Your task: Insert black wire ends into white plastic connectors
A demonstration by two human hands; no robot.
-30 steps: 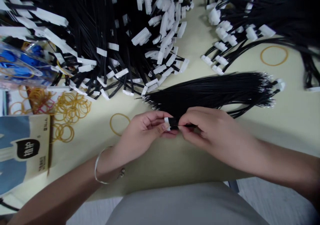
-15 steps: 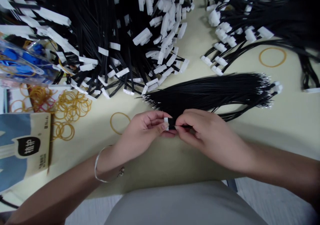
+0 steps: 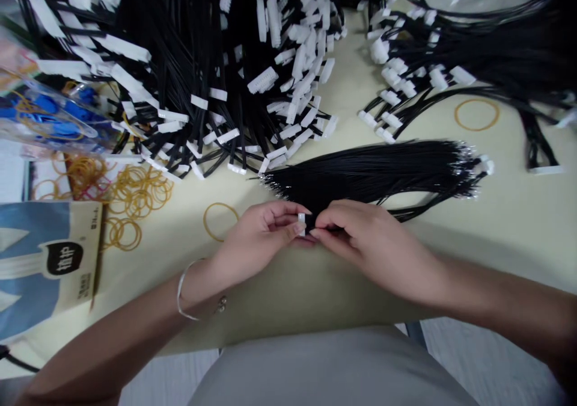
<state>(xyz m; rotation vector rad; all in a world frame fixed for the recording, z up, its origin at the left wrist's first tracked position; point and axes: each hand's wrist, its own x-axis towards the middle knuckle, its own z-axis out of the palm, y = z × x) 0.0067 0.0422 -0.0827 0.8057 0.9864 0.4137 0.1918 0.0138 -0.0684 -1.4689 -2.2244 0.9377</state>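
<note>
While both forearms reach in from the lower corners, left hand (image 3: 259, 236) and right hand (image 3: 381, 249) meet low over the middle of the table (image 3: 505, 231), fingertips almost touching. Left: thumb pressed on a small white connector (image 3: 302, 223), fingers curled behind it, so the piece is grasped between them; its black leads run off to the right. Right: back of the hand uppermost, thumb and forefinger pinched together at the black leads just beside the connector; exact strand gripped hidden by the fingers. Thin silvery bangle (image 3: 180, 295) around the left wrist. Just beyond the hands, a bundle of black wires (image 3: 383, 168), fine, dark and roughly parallel, bright metallic tips bristling at both ends. Farther out, a large cable heap (image 3: 180, 39): ropy black strands, blocky white plastic ends, some ribbed. Similar, smaller right-hand pile (image 3: 469, 51). Rubber bands (image 3: 139, 192), yellow-brown thin loops, tangled at left; lone loop (image 3: 206, 228) near the left hand. Blue-and-cream packet (image 3: 31, 292) beside the tangle; clear, creased plastic bag (image 3: 63, 117) of blue pieces above. Tabletop pale, smooth, yellowish.
</note>
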